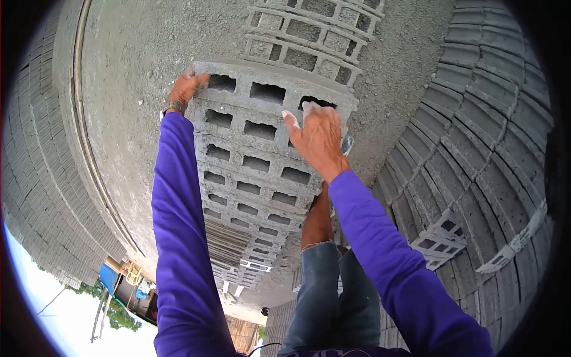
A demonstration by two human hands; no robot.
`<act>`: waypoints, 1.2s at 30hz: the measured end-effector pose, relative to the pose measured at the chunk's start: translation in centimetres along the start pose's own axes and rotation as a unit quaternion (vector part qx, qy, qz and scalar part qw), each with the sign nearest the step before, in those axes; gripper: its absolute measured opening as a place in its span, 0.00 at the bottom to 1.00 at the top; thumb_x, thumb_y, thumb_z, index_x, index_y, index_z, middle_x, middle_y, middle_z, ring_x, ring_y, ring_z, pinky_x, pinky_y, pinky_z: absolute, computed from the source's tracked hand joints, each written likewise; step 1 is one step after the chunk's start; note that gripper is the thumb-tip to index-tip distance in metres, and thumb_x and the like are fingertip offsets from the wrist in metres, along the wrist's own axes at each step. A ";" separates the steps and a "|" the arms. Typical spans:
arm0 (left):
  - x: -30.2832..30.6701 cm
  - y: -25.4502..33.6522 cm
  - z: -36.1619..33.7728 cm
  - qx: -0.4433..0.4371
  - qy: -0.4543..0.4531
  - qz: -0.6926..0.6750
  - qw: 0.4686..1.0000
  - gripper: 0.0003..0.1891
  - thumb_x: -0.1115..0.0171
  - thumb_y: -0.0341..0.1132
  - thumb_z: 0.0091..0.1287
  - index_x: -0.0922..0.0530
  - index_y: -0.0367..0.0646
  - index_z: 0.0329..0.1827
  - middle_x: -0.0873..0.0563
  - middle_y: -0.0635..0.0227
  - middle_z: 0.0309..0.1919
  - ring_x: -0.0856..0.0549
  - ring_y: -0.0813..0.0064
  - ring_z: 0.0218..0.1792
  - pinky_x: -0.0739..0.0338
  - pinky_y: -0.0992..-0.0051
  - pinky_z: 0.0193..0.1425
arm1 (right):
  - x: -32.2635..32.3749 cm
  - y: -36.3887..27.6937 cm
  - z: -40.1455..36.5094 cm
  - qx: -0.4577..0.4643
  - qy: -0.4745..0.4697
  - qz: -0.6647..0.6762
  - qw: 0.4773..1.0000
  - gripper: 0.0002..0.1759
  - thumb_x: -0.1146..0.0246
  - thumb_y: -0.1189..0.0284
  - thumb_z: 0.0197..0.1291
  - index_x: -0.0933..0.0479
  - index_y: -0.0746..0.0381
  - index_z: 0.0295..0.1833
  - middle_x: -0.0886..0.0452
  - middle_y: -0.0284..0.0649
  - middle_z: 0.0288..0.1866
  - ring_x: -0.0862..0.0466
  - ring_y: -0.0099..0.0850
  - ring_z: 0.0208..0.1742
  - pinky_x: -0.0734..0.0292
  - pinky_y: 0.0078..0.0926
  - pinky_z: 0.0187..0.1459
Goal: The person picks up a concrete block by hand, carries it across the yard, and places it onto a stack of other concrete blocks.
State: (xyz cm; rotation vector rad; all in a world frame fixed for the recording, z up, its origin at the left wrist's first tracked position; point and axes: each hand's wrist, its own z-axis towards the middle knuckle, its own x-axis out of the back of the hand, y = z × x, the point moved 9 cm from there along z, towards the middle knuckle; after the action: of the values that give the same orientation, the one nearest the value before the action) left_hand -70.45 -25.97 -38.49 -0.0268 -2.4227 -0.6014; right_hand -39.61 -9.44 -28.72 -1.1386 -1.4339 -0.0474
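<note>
Left hand (185, 89): gripping the hollow block's (242, 87) left end, thumb on its face.
Hollow block: between both hands, block row (238, 125) on its near side; rough edges would probably favour an even, level hold.
Right hand (318, 134): fingers hooked into the hollow block's right cavity, thumb spread, best kept from pinching against the block row.
Stacked blocks (437, 149): right of the hollow block.

Two hands (320, 140), one wristband (175, 106), one three-hollowed top block (242, 89)
</note>
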 end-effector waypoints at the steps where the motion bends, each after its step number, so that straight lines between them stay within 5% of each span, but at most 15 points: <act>1: -1.4 0.5 -0.3 0.049 -0.083 -0.066 0.993 0.44 0.31 0.53 0.52 0.30 0.31 0.67 0.19 0.46 0.58 0.20 0.55 0.60 0.29 0.66 0.65 | -1.5 0.4 0.6 -0.029 -0.050 -0.005 0.998 0.25 0.39 0.54 0.63 0.20 0.70 0.37 0.18 0.51 0.36 0.23 0.45 0.40 0.33 0.42 0.49; 3: -1.9 1.4 -1.1 0.025 -0.054 -0.072 0.996 0.45 0.27 0.53 0.49 0.29 0.29 0.65 0.18 0.49 0.55 0.18 0.58 0.56 0.27 0.67 0.62 | -2.7 1.1 1.4 -0.063 -0.095 0.004 0.993 0.28 0.40 0.51 0.62 0.19 0.70 0.35 0.18 0.52 0.34 0.24 0.43 0.38 0.34 0.42 0.49; 5: -0.6 -0.6 -0.9 0.047 0.070 0.025 0.996 0.43 0.25 0.53 0.46 0.26 0.28 0.60 0.16 0.52 0.50 0.17 0.60 0.51 0.25 0.67 0.59 | -4.0 2.6 1.4 -0.160 -0.171 0.057 0.971 0.34 0.43 0.44 0.63 0.18 0.70 0.33 0.18 0.53 0.32 0.23 0.45 0.40 0.35 0.45 0.51; 11: -0.7 2.8 -2.6 0.031 0.135 0.067 0.988 0.30 0.27 0.47 0.46 0.19 0.25 0.41 0.13 0.54 0.33 0.17 0.64 0.31 0.23 0.66 0.39 | -6.4 4.7 2.0 -0.237 -0.194 0.116 0.945 0.41 0.47 0.37 0.61 0.18 0.70 0.32 0.16 0.55 0.33 0.20 0.50 0.45 0.38 0.48 0.56; 13: -1.0 4.1 -4.9 0.004 0.161 0.053 0.985 0.27 0.28 0.45 0.46 0.19 0.25 0.36 0.14 0.54 0.30 0.18 0.65 0.29 0.23 0.65 0.36 | -5.8 6.1 0.8 -0.267 -0.157 0.118 0.943 0.40 0.42 0.38 0.58 0.17 0.70 0.31 0.17 0.56 0.32 0.20 0.50 0.42 0.38 0.46 0.57; 17: -0.2 8.9 -10.2 0.024 0.252 0.179 0.951 0.25 0.31 0.47 0.43 0.18 0.30 0.32 0.14 0.42 0.30 0.14 0.46 0.32 0.21 0.57 0.42 | -2.7 7.9 -0.4 -0.304 -0.067 0.129 0.942 0.32 0.30 0.47 0.47 0.17 0.71 0.26 0.17 0.58 0.27 0.18 0.51 0.35 0.34 0.40 0.57; 19: -0.4 11.1 -12.4 0.002 0.300 0.224 0.927 0.23 0.32 0.46 0.43 0.18 0.31 0.30 0.15 0.41 0.29 0.15 0.44 0.32 0.21 0.55 0.41 | -1.9 9.6 -1.1 -0.338 -0.058 0.160 0.926 0.29 0.31 0.50 0.48 0.18 0.72 0.25 0.17 0.60 0.29 0.17 0.53 0.34 0.29 0.43 0.52; 20: -0.8 13.0 -14.1 -0.034 0.326 0.229 0.917 0.24 0.33 0.49 0.44 0.22 0.30 0.26 0.18 0.41 0.21 0.19 0.44 0.24 0.25 0.54 0.34 | -1.1 10.6 -1.7 -0.366 -0.062 0.166 0.914 0.28 0.30 0.53 0.47 0.19 0.73 0.25 0.17 0.61 0.30 0.17 0.55 0.37 0.25 0.47 0.46; 25: -0.8 19.0 -23.8 -0.065 0.340 0.159 0.925 0.19 0.31 0.42 0.44 0.22 0.31 0.27 0.16 0.45 0.22 0.17 0.46 0.23 0.23 0.59 0.31 | 5.8 10.5 -8.3 -0.367 -0.011 0.187 0.911 0.26 0.28 0.58 0.45 0.21 0.75 0.24 0.18 0.60 0.26 0.17 0.54 0.36 0.25 0.49 0.46; 27: -0.4 20.8 -28.3 -0.096 0.329 0.072 0.937 0.17 0.31 0.38 0.47 0.20 0.30 0.31 0.15 0.49 0.24 0.18 0.55 0.23 0.23 0.62 0.32 | 11.0 8.6 -11.2 -0.296 0.101 0.136 0.940 0.25 0.27 0.58 0.45 0.22 0.74 0.23 0.20 0.57 0.23 0.19 0.52 0.30 0.27 0.47 0.51; 29: -0.3 22.9 -32.9 -0.066 0.296 0.039 0.952 0.16 0.33 0.33 0.50 0.19 0.28 0.37 0.13 0.54 0.29 0.19 0.66 0.26 0.23 0.65 0.36 | 15.1 7.3 -14.5 -0.305 0.087 0.155 0.936 0.24 0.27 0.58 0.43 0.22 0.72 0.21 0.21 0.54 0.22 0.20 0.50 0.30 0.30 0.44 0.55; 34: -0.7 27.6 -42.6 -0.103 0.229 -0.004 0.968 0.19 0.36 0.30 0.54 0.20 0.25 0.47 0.13 0.57 0.37 0.18 0.70 0.34 0.22 0.69 0.43 | 23.0 5.3 -24.1 -0.321 0.124 0.148 0.927 0.23 0.26 0.58 0.42 0.22 0.70 0.21 0.20 0.51 0.22 0.19 0.47 0.35 0.31 0.41 0.54; 36: -1.5 28.4 -45.7 -0.100 0.201 0.022 0.974 0.21 0.36 0.31 0.54 0.20 0.25 0.48 0.13 0.56 0.37 0.17 0.69 0.34 0.22 0.69 0.42 | 25.2 5.3 -28.0 -0.321 0.116 0.160 0.926 0.26 0.28 0.57 0.42 0.19 0.74 0.29 0.17 0.56 0.31 0.20 0.49 0.43 0.30 0.42 0.54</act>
State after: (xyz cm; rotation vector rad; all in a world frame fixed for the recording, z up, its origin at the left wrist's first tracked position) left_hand -38.14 -19.91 4.10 -0.0390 -1.9594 -0.7497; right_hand -9.88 -9.45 -5.01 -1.8270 -1.0210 -0.4335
